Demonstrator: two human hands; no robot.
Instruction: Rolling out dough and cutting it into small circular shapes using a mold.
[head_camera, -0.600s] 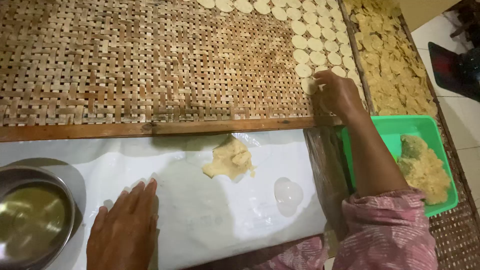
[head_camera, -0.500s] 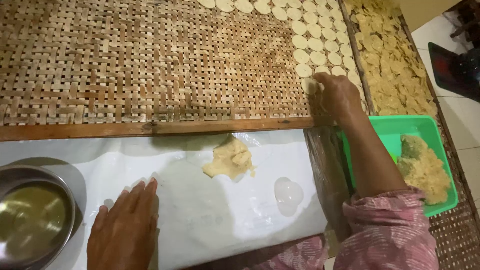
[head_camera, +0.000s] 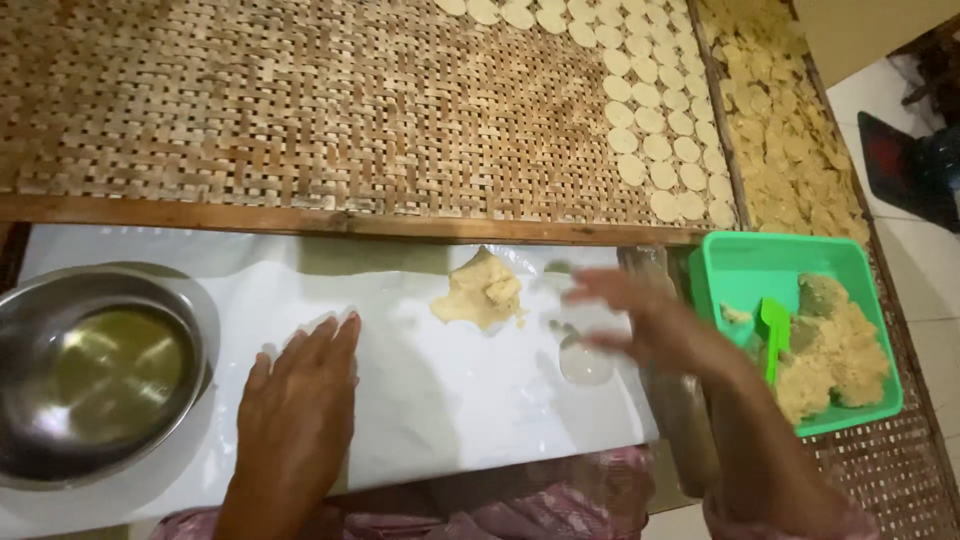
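Since the earlier frame, my right hand (head_camera: 640, 320) had come off the far edge of the woven bamboo tray (head_camera: 300, 110), where it had been beside the rows of pale round discs (head_camera: 660, 130), and back over the white sheet (head_camera: 420, 400) on the surface. It showed blurred, fingers spread apart and holding nothing, just above a thin clear round piece (head_camera: 585, 362) lying on the sheet. I could not tell whether the fingertips touched it.

My left hand (head_camera: 300, 420) had stayed where it was, flat on the sheet with the fingers stretched out and close together, gripping nothing.

Between my two hands, nearer the right one, lay the lump of pale yellow dough (head_camera: 480, 292), close to the tray's wooden edge. At my far left sat a steel bowl (head_camera: 90, 380) with yellowish liquid in it. To my right stood a green plastic tub (head_camera: 790, 270) holding more dough and a green scraper (head_camera: 772, 330). A second tray (head_camera: 790, 140) beyond the tub was heaped with loose pale chips.
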